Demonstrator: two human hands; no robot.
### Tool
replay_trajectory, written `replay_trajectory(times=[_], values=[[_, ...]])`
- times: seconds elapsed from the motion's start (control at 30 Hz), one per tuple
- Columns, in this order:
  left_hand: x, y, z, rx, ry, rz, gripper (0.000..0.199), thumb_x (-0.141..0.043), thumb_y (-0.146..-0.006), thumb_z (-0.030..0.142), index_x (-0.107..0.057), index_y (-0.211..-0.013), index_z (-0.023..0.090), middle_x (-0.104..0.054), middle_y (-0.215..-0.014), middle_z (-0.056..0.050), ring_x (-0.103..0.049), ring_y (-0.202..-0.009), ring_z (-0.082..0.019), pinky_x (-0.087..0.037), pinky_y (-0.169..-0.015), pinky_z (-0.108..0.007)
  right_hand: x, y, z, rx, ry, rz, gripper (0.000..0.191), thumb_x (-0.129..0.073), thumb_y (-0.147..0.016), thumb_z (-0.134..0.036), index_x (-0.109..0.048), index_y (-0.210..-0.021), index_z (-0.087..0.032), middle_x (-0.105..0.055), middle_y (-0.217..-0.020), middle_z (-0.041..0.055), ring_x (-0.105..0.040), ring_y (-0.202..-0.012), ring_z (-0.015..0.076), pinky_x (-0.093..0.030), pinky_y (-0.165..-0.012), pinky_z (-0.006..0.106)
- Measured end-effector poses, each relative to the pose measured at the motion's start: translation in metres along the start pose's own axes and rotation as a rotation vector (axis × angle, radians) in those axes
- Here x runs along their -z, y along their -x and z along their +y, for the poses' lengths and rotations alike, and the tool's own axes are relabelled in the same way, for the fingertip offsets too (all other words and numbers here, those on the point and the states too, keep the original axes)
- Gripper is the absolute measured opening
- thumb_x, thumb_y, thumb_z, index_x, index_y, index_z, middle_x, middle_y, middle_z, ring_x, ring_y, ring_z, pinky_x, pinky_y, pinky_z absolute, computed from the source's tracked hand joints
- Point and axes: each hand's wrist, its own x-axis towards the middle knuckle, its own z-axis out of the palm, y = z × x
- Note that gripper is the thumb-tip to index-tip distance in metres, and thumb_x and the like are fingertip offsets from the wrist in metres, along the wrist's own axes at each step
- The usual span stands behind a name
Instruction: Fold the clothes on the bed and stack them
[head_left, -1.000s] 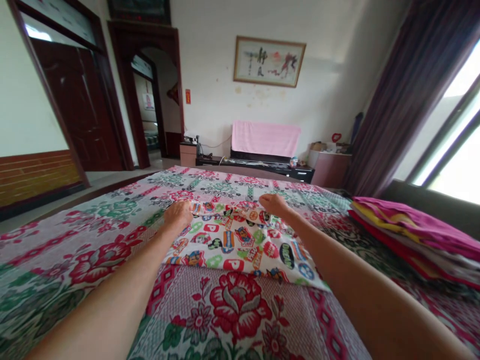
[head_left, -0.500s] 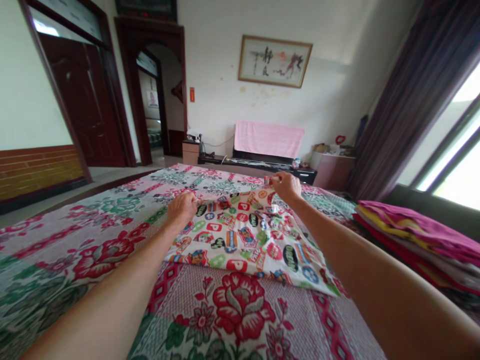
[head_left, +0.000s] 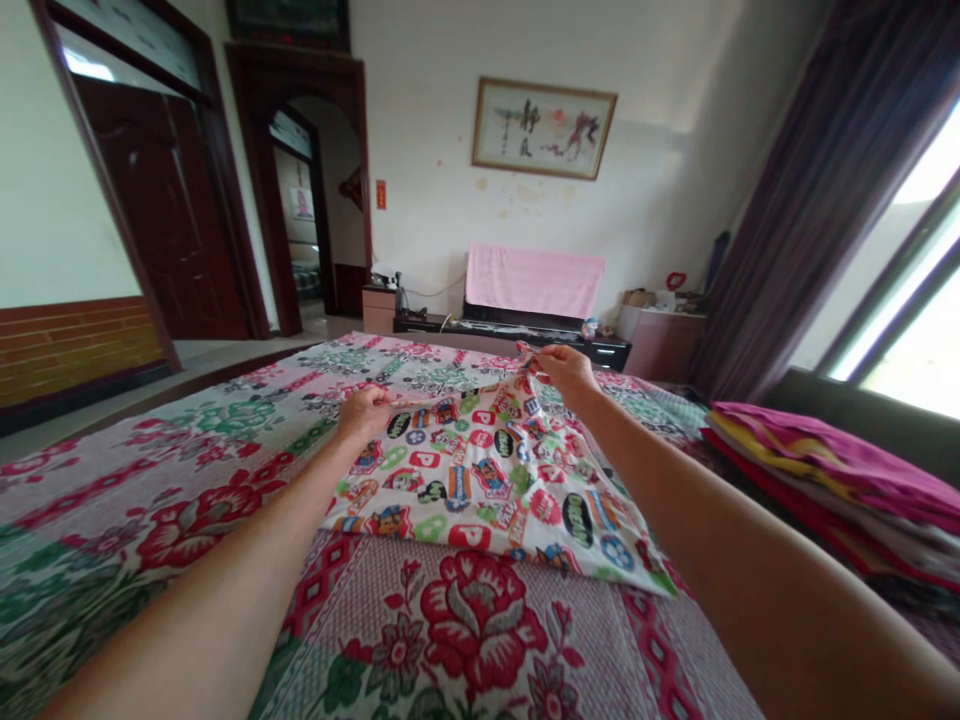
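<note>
A white cloth with a colourful cartoon print [head_left: 480, 480], perhaps a child's garment, lies spread on the flowered bedspread [head_left: 480, 620]. At its far left corner, my left hand [head_left: 365, 412] is closed on the edge, low over the bed. My right hand [head_left: 564, 370] pinches the far right part between thumb and fingers and holds it a little above the bed. From that pinch, creases run down through the cloth. Its near edge rests flat on the bedspread.
To the right sits a stack of folded clothes [head_left: 825, 470], pink and yellow on top. Beyond the bed stand a low black cabinet [head_left: 510, 335], a pink towel [head_left: 534, 280] draped over something, and a small side cabinet [head_left: 656, 340]. A curtain [head_left: 780, 200] hangs by the window.
My right hand has shifted slightly left, and the cloth beneath it is drawn up into a sharper peak. My left hand stays at the far left corner.
</note>
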Motion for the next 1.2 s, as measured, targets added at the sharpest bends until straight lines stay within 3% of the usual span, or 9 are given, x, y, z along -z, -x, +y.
replay_trajectory(times=[0.1, 0.27, 0.57, 0.77, 0.8, 0.87, 0.93, 1.0, 1.2], values=[[0.003, 0.002, 0.001, -0.036, -0.016, 0.006, 0.028, -0.051, -0.07, 0.02, -0.071, -0.09, 0.022, -0.073, -0.084, 0.002, -0.065, -0.078, -0.015, -0.046, -0.068, -0.021, 0.006, 0.006, 0.004, -0.031, -0.072, -0.004, 0.01, -0.062, -0.069, -0.019, -0.053, -0.074, -0.019, -0.063, -0.066, -0.0022, -0.063, -0.061, 0.009, -0.046, -0.052, 0.016], [0.005, 0.0, -0.004, -0.095, -0.069, 0.005, 0.029, -0.049, -0.07, 0.017, -0.071, -0.088, 0.021, -0.073, -0.087, 0.001, -0.065, -0.079, -0.015, -0.045, -0.07, -0.02, 0.025, 0.026, 0.01, -0.066, -0.166, -0.142, 0.017, -0.063, -0.064, -0.024, -0.054, -0.078, -0.019, -0.066, -0.07, -0.0009, -0.066, -0.065, 0.012, -0.046, -0.053, 0.018], [0.011, 0.002, -0.004, -0.055, -0.232, -0.016, 0.022, -0.052, -0.07, 0.025, -0.073, -0.078, 0.025, -0.074, -0.08, 0.001, -0.066, -0.082, -0.018, -0.047, -0.074, -0.023, 0.055, 0.065, 0.041, -0.09, 0.035, -0.457, 0.015, -0.063, -0.063, -0.026, -0.058, -0.074, -0.017, -0.069, -0.069, 0.0022, -0.064, -0.061, 0.0127, -0.048, -0.055, 0.02], [0.016, 0.002, -0.007, -0.026, -0.301, -0.03, 0.021, -0.053, -0.07, 0.029, -0.073, -0.076, 0.026, -0.074, -0.082, -0.001, -0.066, -0.081, -0.021, -0.044, -0.065, -0.025, 0.07, 0.07, 0.034, -0.193, 0.13, -0.718, 0.021, -0.064, -0.069, -0.03, -0.065, -0.085, -0.017, -0.073, -0.08, 0.0041, -0.058, -0.045, 0.009, -0.045, -0.044, 0.021], [0.017, 0.002, -0.007, -0.017, -0.293, -0.029, 0.022, -0.053, -0.069, 0.029, -0.073, -0.078, 0.026, -0.074, -0.082, -0.001, -0.066, -0.08, -0.021, -0.044, -0.064, -0.025, 0.071, 0.069, 0.033, -0.177, 0.161, -0.687, 0.022, -0.063, -0.07, -0.03, -0.066, -0.087, -0.016, -0.073, -0.079, 0.004, -0.054, -0.041, 0.0077, -0.042, -0.041, 0.02], [0.017, 0.003, -0.002, -0.023, -0.268, -0.009, 0.025, -0.054, -0.068, 0.028, -0.073, -0.085, 0.027, -0.074, -0.084, -0.001, -0.066, -0.08, -0.022, -0.044, -0.064, -0.026, 0.072, 0.066, 0.035, -0.125, 0.207, -0.482, 0.019, -0.061, -0.072, -0.028, -0.065, -0.087, -0.016, -0.071, -0.072, 0.002, -0.048, -0.036, 0.0052, -0.037, -0.036, 0.017], [0.016, 0.006, 0.007, -0.068, -0.244, 0.021, 0.028, -0.055, -0.068, 0.026, -0.073, -0.089, 0.027, -0.074, -0.087, -0.001, -0.066, -0.083, -0.021, -0.045, -0.068, -0.026, 0.072, 0.062, 0.042, -0.097, 0.232, -0.245, 0.014, -0.058, -0.073, -0.023, -0.063, -0.084, -0.015, -0.069, -0.066, -0.0003, -0.047, -0.035, 0.0047, -0.035, -0.035, 0.016], [0.013, 0.01, 0.02, -0.143, -0.214, 0.008, 0.028, -0.055, -0.07, 0.026, -0.073, -0.091, 0.026, -0.074, -0.088, 0.0, -0.066, -0.083, -0.02, -0.045, -0.071, -0.026, 0.071, 0.059, 0.05, -0.096, 0.239, -0.108, 0.012, -0.056, -0.072, -0.018, -0.061, -0.083, -0.016, -0.067, -0.064, -0.0012, -0.051, -0.038, 0.0053, -0.037, -0.036, 0.015], [-0.01, 0.036, 0.06, -0.361, -0.19, -0.286, 0.024, -0.057, -0.075, 0.031, -0.074, -0.09, 0.024, -0.074, -0.087, 0.0, -0.066, -0.082, -0.017, -0.046, -0.072, -0.024, 0.064, 0.057, 0.062, -0.093, 0.236, -0.163, 0.017, -0.051, -0.075, -0.016, -0.062, -0.089, -0.016, -0.069, -0.074, 0.002, -0.063, -0.055, 0.0095, -0.044, -0.044, 0.016]])
